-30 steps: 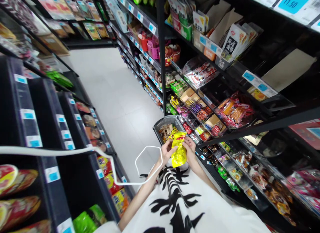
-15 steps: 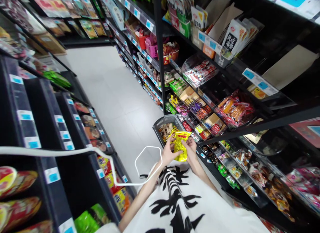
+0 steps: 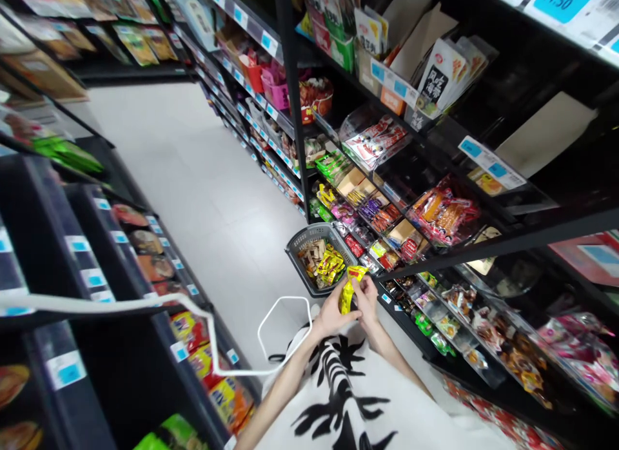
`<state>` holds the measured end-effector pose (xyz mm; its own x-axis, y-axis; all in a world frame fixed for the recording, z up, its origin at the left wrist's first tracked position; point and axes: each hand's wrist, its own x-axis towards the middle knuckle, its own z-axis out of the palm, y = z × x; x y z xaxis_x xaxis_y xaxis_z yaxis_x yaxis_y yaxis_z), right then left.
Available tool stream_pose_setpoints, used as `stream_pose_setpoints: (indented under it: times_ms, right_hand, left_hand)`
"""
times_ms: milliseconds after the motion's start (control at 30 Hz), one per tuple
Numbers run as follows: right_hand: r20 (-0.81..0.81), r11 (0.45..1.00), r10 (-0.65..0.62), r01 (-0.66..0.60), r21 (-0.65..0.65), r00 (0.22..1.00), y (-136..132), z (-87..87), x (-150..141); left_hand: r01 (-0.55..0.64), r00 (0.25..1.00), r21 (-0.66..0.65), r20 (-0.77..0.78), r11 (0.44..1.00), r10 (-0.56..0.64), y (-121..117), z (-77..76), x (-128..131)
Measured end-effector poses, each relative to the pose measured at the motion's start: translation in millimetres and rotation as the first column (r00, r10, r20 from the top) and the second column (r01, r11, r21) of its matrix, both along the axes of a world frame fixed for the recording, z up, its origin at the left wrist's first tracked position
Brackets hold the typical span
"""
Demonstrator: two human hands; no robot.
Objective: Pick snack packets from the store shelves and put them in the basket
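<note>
The left hand [image 3: 333,314] and right hand [image 3: 368,300] pinch a crumpled yellow bag [image 3: 347,298] — just beside a gray basket [image 3: 309,234] holding yellow packets [image 3: 331,264].

fingers of the left hand [image 3: 333,313] and right hand [image 3: 368,299] cover part of the yellow packet [image 3: 347,298] at five o'clock, its print too small to read. the packet hides a bit of the basket's [image 3: 315,233] rim at the basket's four o'clock. the price labels [image 3: 557,5] at two o'clock and the green bag [image 3: 169,434] at seven are cut off; the round packs [image 3: 13,380] at eight are blurred too.
</note>
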<state>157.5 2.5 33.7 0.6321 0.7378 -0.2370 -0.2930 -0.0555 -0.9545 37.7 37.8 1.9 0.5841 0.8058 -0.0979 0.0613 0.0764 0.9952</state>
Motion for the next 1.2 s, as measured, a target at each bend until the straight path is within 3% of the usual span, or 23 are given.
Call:
stream_pose_setpoints:
  times_ms: [133, 233, 333, 400, 467, 600, 667, 800, 933, 1000, 1100, 1200]
  right_hand:
    - [-0.128, 0.995, 0.099, -0.099, 0.008, 0.987, -12.9, 6.9, 14.0]
    - [-0.097, 0.998, -0.034, 0.03, -0.049, 0.995, -22.7, 4.0, 24.1]
    - [-0.03, 0.973, -0.202, 0.197, -0.119, 0.979, -32.3, -2.4, 31.6]
    - [-0.037, 0.966, -0.219, 0.211, -0.151, 0.975, -39.5, -4.5, 36.1]
    - [-0.072, 0.977, -0.161, 0.149, -0.154, 0.984, -47.6, -3.7, 41.2]
    - [-0.101, 0.995, 0.029, -0.038, -0.095, 0.994, -64.9, 3.1, 56.4]
    - [-0.09, 0.995, 0.054, -0.061, -0.074, 0.994, -74.3, 8.1, 67.3]
    - [-0.135, 0.998, 0.055, -0.058, -0.022, 0.989, -101.3, 18.9, 96.0]
    - [-0.219, 0.998, 0.064, -0.06, 0.027, 0.974, -145.3, 27.8, 129.6]
    - [-0.202, 0.999, 0.043, -0.041, 0.017, 0.978, -169.5, 30.9, 145.2]
    - [-0.133, 1.0, -0.009, 0.008, -0.01, 0.991, -200.8, 31.4, 163.7]
    - [-0.087, 0.994, -0.109, 0.109, -0.007, 0.99, -223.5, 23.6, 175.4]
  left_hand:
    - [-0.052, 0.993, -0.296, 0.084, 0.954, 0.08, -5.4, -6.8, 4.7]
    - [-0.037, 0.985, -0.533, 0.123, 0.845, 0.121, -10.2, -4.6, 9.1]
    - [0.069, 0.979, -0.638, 0.191, 0.767, 0.071, -15.1, 5.6, 15.6]
    - [0.133, 0.973, -0.64, 0.231, 0.756, 0.024, -17.3, 13.0, 21.5]
    - [0.15, 0.974, -0.619, 0.227, 0.771, -0.008, -18.5, 16.8, 29.1]
    - [0.115, 0.984, -0.541, 0.178, 0.833, -0.02, -23.1, 11.3, 52.1]
    - [0.07, 0.991, -0.515, 0.133, 0.854, -0.001, -29.5, 6.9, 67.6]
    - [-0.031, 0.999, -0.517, 0.008, 0.855, 0.042, -52.6, 9.4, 102.5]
    - [0.081, 0.997, -0.478, 0.037, 0.874, -0.072, -81.1, 21.6, 137.4]
    - [0.091, 0.996, -0.505, 0.03, 0.858, -0.088, -93.3, 25.0, 154.0]
    - [-0.015, 1.0, -0.582, -0.015, 0.813, 0.007, -107.0, 26.2, 178.4]
    - [0.014, 1.0, -0.563, 0.015, 0.826, -0.007, -116.7, 29.2, 201.2]
